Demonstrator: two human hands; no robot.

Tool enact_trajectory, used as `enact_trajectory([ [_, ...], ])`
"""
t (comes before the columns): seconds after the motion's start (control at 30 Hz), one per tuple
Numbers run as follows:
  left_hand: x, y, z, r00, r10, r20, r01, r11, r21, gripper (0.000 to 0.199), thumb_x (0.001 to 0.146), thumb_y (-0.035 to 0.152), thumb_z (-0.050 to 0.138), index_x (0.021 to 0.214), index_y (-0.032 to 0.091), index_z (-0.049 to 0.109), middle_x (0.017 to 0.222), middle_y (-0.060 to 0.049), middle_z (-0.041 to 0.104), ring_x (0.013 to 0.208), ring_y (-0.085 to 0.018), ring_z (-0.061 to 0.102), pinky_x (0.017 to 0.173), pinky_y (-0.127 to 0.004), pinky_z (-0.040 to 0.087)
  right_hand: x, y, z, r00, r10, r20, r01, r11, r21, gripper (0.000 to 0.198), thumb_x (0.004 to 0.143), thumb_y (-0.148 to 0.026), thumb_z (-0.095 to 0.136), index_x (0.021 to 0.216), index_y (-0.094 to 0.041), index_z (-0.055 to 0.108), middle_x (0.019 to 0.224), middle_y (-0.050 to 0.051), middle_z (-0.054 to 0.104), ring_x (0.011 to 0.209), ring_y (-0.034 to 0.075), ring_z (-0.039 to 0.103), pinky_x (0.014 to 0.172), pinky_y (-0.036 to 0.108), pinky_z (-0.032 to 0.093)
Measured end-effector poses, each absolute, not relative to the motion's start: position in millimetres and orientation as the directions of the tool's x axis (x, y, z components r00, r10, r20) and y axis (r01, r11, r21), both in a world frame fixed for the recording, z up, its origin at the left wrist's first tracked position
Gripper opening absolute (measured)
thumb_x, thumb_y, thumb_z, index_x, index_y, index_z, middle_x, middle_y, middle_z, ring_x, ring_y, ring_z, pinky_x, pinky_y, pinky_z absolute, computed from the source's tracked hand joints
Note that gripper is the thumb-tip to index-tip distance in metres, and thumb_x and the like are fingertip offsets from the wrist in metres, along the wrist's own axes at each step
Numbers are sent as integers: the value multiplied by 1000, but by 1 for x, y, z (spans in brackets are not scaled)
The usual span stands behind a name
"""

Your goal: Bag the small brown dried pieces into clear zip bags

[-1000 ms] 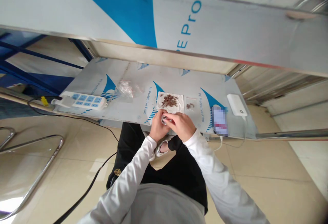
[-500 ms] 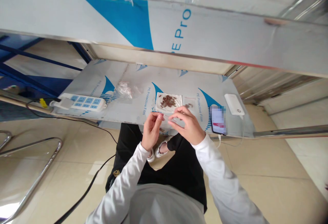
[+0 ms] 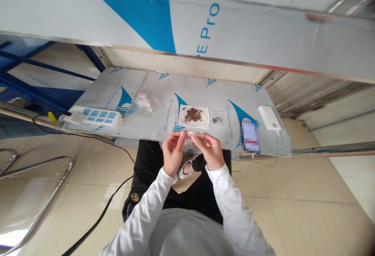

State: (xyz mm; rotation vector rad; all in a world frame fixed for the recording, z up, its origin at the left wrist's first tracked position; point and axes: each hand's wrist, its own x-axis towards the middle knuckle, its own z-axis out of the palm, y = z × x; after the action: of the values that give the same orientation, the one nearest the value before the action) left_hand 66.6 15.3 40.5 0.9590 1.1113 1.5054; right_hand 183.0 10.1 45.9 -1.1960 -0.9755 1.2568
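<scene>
Between my two hands, just in front of the shelf's near edge, is a small clear plastic bag (image 3: pixel 195 134). My left hand (image 3: pixel 173 150) pinches its left end between thumb and fingers. At the other end, my right hand (image 3: pixel 209 150) grips it with thumb and fingertips. Beyond my fingers lies a white cloth-like pad (image 3: pixel 205 124) bearing a heap of small brown metallic-looking pieces (image 3: pixel 193 115). To its right, a flat clear bag (image 3: pixel 221 114) has several brown pieces in it.
A bundle of clear plastic bags (image 3: pixel 143 102) lies left of the pad. Further left is a white power strip (image 3: pixel 98 116) with a black cable. On the right are a phone (image 3: pixel 250 137) and a white power bank (image 3: pixel 268 118) with cables. An upper board (image 3: pixel 131 25) overhangs the shelf.
My right hand has moved down and left and closed on the bag's right side. The bag now lies stretched level between both hands. My left hand has kept its grip.
</scene>
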Motion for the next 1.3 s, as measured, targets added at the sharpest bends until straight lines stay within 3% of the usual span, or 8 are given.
enact_trajectory([
  [0.13, 65, 16, 40, -111, 994, -8, -272, -22, 962, 20, 79, 35, 67, 80, 15, 67, 78, -5, 69, 78, -15, 64, 79, -28, 50, 185, 8, 43, 192, 974, -117, -168, -85, -982, 23, 72, -39, 73, 81, -17, 70, 77, 5, 73, 74, 19, 68, 66, 29, 53],
  [0.3, 60, 19, 34, -30, 997, -73, -266, 62, 962, 21, 72, 33, 73, 78, 13, 68, 77, -6, 70, 73, -16, 65, 74, -28, 51, 186, 5, 41, 158, 981, -111, -134, -91, -987, 21, 72, -36, 74, 80, -17, 69, 79, 5, 73, 76, 18, 67, 71, 29, 53],
  [0.5, 59, 18, 31, -73, 995, -61, -201, 45, 979, 23, 72, 35, 73, 76, 13, 68, 75, -6, 71, 72, -17, 66, 73, -27, 52, 184, 2, 40, 194, 972, -133, -176, -99, -979, 21, 72, -37, 73, 76, -17, 67, 76, 4, 72, 73, 18, 66, 68, 28, 52],
  [0.7, 57, 20, 31, 109, 991, -77, -183, 96, 978, 21, 75, 33, 71, 80, 13, 70, 77, -7, 72, 74, -17, 66, 72, -27, 52, 184, 0, 41, 192, 975, -108, -164, -77, -983, 22, 70, -36, 75, 69, -19, 61, 67, 0, 67, 63, 15, 63, 61, 26, 50],
  [0.87, 55, 20, 28, 46, 999, -14, -65, 17, 998, 19, 75, 32, 71, 77, 13, 71, 75, -6, 72, 72, -17, 66, 71, -27, 51, 185, -5, 36, 195, 972, -133, -167, -100, -981, 22, 74, -39, 70, 75, -18, 65, 71, 2, 69, 66, 15, 63, 63, 27, 50],
  [1.07, 55, 16, 30, 182, 976, -118, -203, 155, 967, 22, 76, 34, 70, 81, 13, 70, 78, -6, 74, 70, -16, 67, 69, -26, 53, 187, -6, 36, 229, 969, -98, -128, -70, -989, 24, 72, -40, 72, 70, -18, 62, 62, 0, 65, 58, 14, 59, 58, 25, 48],
  [1.17, 54, 17, 30, 223, 969, -110, -198, 156, 968, 21, 75, 33, 71, 81, 13, 71, 82, -7, 74, 74, -17, 68, 71, -26, 53, 187, -7, 38, 210, 975, -77, -79, -61, -995, 24, 75, -41, 69, 72, -18, 63, 66, 1, 67, 63, 15, 62, 61, 26, 49],
  [1.3, 54, 16, 29, 143, 988, -50, -133, 69, 989, 18, 74, 31, 72, 79, 13, 72, 79, -8, 74, 74, -18, 67, 71, -27, 52, 186, -9, 35, 176, 980, -98, -115, -78, -990, 24, 76, -41, 69, 80, -18, 66, 79, 4, 71, 76, 19, 65, 69, 29, 51],
])
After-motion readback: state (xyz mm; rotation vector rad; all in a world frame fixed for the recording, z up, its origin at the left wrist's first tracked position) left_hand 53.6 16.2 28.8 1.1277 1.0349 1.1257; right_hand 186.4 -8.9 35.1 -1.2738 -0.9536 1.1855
